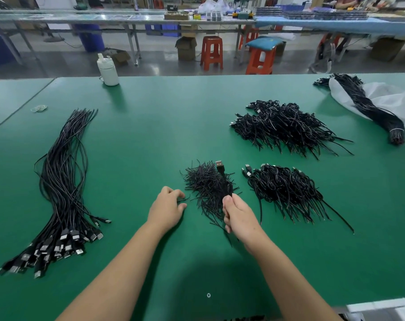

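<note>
Right hand (239,220) nearest, fingers and thumb curled tight round a folded black cable (222,171); cable stands up out of the fist, its plug end uppermost, loose tail hanging below the palm over the green table (150,135); left hand (167,205) just beside it, palm down, thumb and forefinger curled to either side of a single short tie (184,199) lying on the table; cannot tell whether they pinch it or only flank it; pile of short ties (206,184) lies between and just beyond both hands, behind the held cable; small heap of coiled cables (287,191) just right of the tie pile, larger heap (287,126) further back; long bundle of straight cables (62,181) well to the left, plugs toward the near edge; rubber bands (39,108) at the far left; white plastic bag (391,100) at far right, a banded cable bundle (368,110) lying on it, one end past the bag's edge; white bottle (108,70) upright at the far edge, contents not visible.
</note>
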Demonstrator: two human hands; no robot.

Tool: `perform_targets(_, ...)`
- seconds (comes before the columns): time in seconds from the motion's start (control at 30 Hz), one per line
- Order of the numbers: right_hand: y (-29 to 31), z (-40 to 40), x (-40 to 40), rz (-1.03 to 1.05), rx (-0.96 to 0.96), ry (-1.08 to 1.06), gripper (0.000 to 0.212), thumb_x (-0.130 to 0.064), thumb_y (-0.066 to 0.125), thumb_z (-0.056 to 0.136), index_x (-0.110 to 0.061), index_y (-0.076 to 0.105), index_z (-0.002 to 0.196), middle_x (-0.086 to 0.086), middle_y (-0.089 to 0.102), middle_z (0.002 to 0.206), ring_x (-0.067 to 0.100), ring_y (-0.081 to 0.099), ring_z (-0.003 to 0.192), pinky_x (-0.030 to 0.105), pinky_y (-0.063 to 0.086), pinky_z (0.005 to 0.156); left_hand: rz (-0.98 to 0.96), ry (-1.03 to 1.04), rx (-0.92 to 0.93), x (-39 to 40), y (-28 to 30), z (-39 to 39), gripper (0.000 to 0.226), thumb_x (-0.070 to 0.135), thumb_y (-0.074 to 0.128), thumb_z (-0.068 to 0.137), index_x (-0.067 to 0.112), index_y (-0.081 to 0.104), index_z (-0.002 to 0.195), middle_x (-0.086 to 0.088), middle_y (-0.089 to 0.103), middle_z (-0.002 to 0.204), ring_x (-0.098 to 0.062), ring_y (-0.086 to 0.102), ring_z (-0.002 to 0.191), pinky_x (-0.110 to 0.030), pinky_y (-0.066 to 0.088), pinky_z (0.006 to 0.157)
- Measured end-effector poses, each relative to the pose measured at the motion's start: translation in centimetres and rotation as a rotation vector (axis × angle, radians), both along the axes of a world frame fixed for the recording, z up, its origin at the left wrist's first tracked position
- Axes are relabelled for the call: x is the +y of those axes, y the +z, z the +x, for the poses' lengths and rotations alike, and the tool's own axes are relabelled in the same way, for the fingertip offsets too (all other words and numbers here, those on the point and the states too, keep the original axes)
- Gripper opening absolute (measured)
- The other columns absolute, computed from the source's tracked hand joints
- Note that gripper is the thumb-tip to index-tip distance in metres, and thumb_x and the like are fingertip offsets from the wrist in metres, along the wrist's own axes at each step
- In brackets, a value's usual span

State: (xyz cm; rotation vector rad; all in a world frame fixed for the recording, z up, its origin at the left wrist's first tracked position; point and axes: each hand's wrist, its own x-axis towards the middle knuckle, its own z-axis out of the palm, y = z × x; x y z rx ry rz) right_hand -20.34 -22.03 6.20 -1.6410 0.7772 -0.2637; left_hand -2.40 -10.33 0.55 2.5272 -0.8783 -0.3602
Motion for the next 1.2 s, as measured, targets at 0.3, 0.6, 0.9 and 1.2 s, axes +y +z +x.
perform_targets(0.3,-0.5,-0.3,-0.1,-0.045,0.025,0.011,0.034,-0.038,0.032,0.105,-0.016,0.042,0.081,-0.002,0.038,0.066,0.011,0.04,0.052,0.039,0.043,0.063,0.116,0.021,-0.252,0.1,-0.3,0.4,0.014,0.032,0.051,0.1,0.025,0.062,0.096,0.0,0.054,0.106,-0.023,0.041,0.102,-0.034,0.038,0.087)
perform_targets(0.6,-0.2,0.3,1.8,-0.215,-0.018,0.317,0.024,-0.036,0.034,0.105,-0.03,0.044,0.084,-0.002,0.047,0.066,0.014,0.051,0.051,0.038,0.049,0.06,-0.592,0.08,0.356,-0.9,5.8,-4.3,0.02,0.0,0.063,0.089,0.016,0.067,0.08,0.006,0.065,0.074,0.002,0.055,0.064,-0.007,0.041,0.062)
perform_targets(0.9,0.0,0.4,2.2,-0.285,-0.057,0.205,0.036,-0.024,0.034,0.106,-0.032,0.04,0.141,-0.02,0.05,0.083,-0.007,0.046,0.071,0.031,0.043,0.084,-0.493,-0.123,0.335,-1.0,7.5,-5.9,0.018,0.004,0.062,0.091,0.018,0.067,0.081,0.002,0.067,0.077,-0.005,0.055,0.068,-0.023,0.045,0.069)
perform_targets(1.2,0.1,0.6,1.7,-0.272,-0.121,-0.021,0.024,-0.022,0.035,0.107,-0.013,0.057,0.107,-0.016,0.048,0.077,0.009,0.049,0.071,0.029,0.039,0.077,-0.445,-0.081,0.286,-0.9,7.0,-7.3,0.017,0.014,0.067,0.089,0.029,0.066,0.082,0.01,0.064,0.068,0.002,0.048,0.056,-0.015,0.042,0.061)
